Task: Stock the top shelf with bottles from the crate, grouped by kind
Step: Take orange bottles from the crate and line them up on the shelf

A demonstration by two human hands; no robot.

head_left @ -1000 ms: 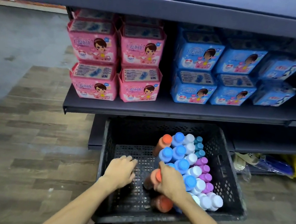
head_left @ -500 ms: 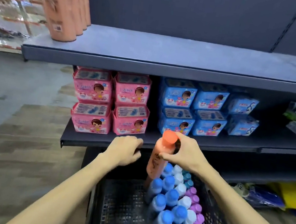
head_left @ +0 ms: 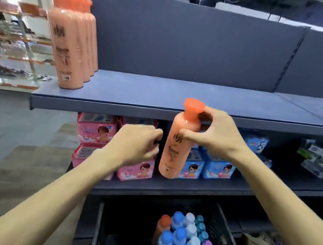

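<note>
– Here, where is the orange bottle (head_left: 178,143), and how do you hold it?
– It hangs in the air in front of the top shelf (head_left: 160,93), slightly tilted. Its cap is level with the shelf's front lip and its base is down before the middle shelf. Your right hand (head_left: 215,134) is clamped on the neck and shoulder, thumb across the front and fingers wrapped behind, just under the cap. Your left hand (head_left: 134,145) is just beside the bottle's body, fingers curled in, holding nothing that shows. Whether it touches the bottle cannot be told.
– What is the first hazard?
– The lip. The base sits well below the shelf surface. If you push forward before lifting clear, the body will likely strike the edge and twist in a grip set so high.
– And the second?
– The row of orange bottles (head_left: 71,46) at the shelf's left end. They are tall, narrow and packed close, and the front one stands near the edge. A nudge while you set yours beside them could tip several.
– Anything else?
– Kind. Set down mid-shelf, well apart from that row, the bottle would break the grouping. A slip would probably drop it toward the crate (head_left: 226,226), onto the blue-capped bottles (head_left: 172,243).
</note>
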